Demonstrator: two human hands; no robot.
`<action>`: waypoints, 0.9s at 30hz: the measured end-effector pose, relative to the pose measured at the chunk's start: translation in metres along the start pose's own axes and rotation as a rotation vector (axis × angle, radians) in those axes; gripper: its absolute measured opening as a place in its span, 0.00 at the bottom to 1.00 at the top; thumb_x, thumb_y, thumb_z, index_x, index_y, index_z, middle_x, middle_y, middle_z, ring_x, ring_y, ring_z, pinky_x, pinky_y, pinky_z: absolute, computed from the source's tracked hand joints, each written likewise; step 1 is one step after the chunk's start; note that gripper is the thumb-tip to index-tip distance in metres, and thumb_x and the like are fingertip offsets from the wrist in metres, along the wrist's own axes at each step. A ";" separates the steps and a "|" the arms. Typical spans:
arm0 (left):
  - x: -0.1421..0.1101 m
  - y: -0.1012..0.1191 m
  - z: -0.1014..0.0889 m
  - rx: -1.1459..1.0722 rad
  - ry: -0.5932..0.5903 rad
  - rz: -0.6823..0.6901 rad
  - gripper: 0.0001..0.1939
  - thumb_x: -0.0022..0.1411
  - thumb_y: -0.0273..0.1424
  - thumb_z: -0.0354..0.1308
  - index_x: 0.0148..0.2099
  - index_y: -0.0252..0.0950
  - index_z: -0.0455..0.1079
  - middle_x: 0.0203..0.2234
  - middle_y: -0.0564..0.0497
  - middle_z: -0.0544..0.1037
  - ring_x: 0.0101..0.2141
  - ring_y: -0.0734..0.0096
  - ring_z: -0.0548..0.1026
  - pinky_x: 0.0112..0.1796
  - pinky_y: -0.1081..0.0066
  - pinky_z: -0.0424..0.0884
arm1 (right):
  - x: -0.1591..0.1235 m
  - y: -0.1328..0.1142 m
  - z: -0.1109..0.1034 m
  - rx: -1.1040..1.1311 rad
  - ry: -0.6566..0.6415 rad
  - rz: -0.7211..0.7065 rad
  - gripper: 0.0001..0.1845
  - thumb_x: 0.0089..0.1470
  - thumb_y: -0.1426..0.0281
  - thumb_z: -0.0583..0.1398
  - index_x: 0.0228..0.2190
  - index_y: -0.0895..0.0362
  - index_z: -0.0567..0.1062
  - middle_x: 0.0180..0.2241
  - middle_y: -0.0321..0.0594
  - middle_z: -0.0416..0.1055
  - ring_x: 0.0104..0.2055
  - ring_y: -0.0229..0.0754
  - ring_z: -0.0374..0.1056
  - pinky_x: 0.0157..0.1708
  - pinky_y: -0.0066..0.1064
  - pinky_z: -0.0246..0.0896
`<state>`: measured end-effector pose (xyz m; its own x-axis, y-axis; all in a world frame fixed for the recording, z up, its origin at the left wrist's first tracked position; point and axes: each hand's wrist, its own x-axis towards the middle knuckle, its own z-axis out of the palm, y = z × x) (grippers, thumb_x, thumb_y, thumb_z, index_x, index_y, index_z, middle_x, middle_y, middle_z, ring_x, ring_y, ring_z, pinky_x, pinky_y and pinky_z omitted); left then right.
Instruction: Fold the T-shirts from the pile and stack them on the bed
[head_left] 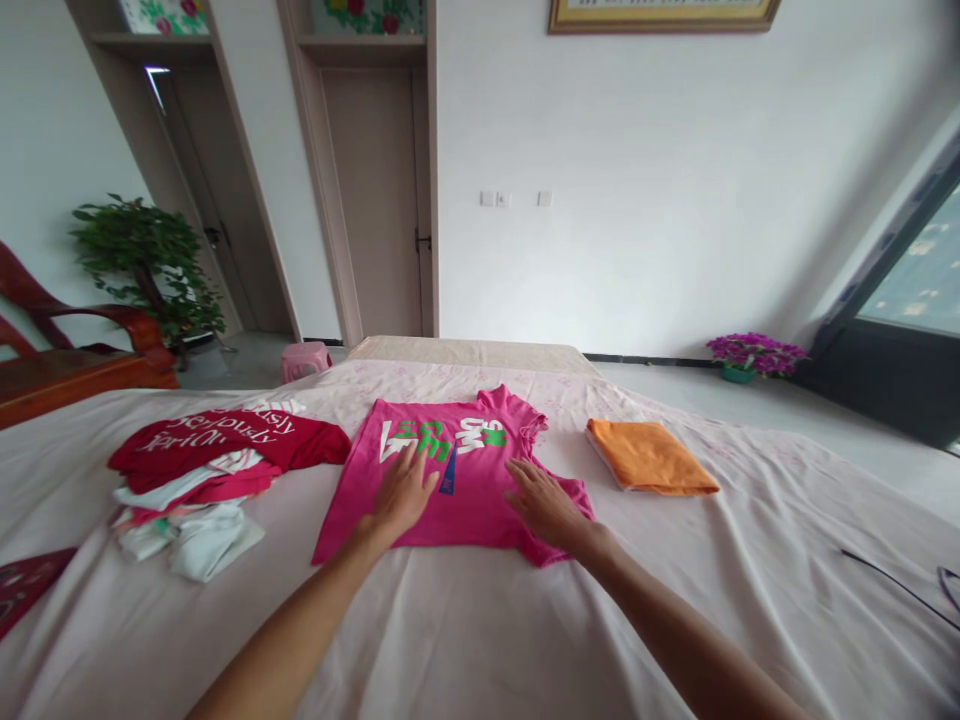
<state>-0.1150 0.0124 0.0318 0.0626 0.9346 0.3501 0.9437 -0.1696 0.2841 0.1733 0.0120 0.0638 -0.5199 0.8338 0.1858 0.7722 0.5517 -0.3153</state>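
A pink T-shirt (pixel 480 510) with white, green and blue print lies spread out, its neck end toward the right. My left hand (pixel 405 492) is over the printed front, fingers stretched out and holding nothing. Nearer the sleeve end, my right hand (pixel 546 505) is likewise open, palm down over the shirt. Whether either palm presses on the cloth I cannot tell. To the right sits a folded orange cloth (pixel 651 457). Left of the shirt is a loose pile with a red garment (pixel 232 440) on top and white clothing (pixel 214 540) below.
A pale pink sheet (pixel 465 640) covers the broad surface under the clothes. Dark thin-framed glasses (pixel 900 588) lie at the right edge, and a dark red item (pixel 34 585) at the left. Beyond stand a pink stool (pixel 305 360), a wooden chair (pixel 90 370) and purple flowers (pixel 756 352).
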 end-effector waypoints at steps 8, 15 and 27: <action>0.007 -0.034 0.039 0.161 -0.106 -0.087 0.34 0.67 0.48 0.42 0.68 0.36 0.55 0.67 0.36 0.54 0.66 0.47 0.50 0.62 0.47 0.45 | -0.002 0.048 0.030 -0.152 -0.058 -0.021 0.31 0.66 0.58 0.46 0.65 0.56 0.55 0.67 0.48 0.50 0.69 0.50 0.46 0.66 0.49 0.40; 0.004 -0.108 0.009 0.262 -0.105 -0.348 0.34 0.67 0.49 0.38 0.69 0.37 0.52 0.67 0.37 0.53 0.66 0.45 0.50 0.61 0.43 0.43 | -0.011 0.067 0.035 -0.183 0.022 -0.019 0.30 0.66 0.57 0.46 0.66 0.52 0.53 0.67 0.46 0.51 0.68 0.48 0.46 0.66 0.51 0.39; 0.000 -0.203 -0.031 0.461 -0.132 -0.361 0.25 0.69 0.37 0.42 0.66 0.41 0.59 0.65 0.42 0.60 0.65 0.59 0.56 0.62 0.54 0.44 | -0.010 0.066 0.035 -0.215 0.055 -0.004 0.30 0.66 0.55 0.44 0.65 0.49 0.55 0.66 0.42 0.54 0.67 0.45 0.49 0.66 0.49 0.42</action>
<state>-0.3169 0.0367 0.0018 -0.2764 0.9437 0.1816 0.9545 0.2916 -0.0626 0.2167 0.0390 0.0084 -0.5072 0.8281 0.2388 0.8332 0.5420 -0.1099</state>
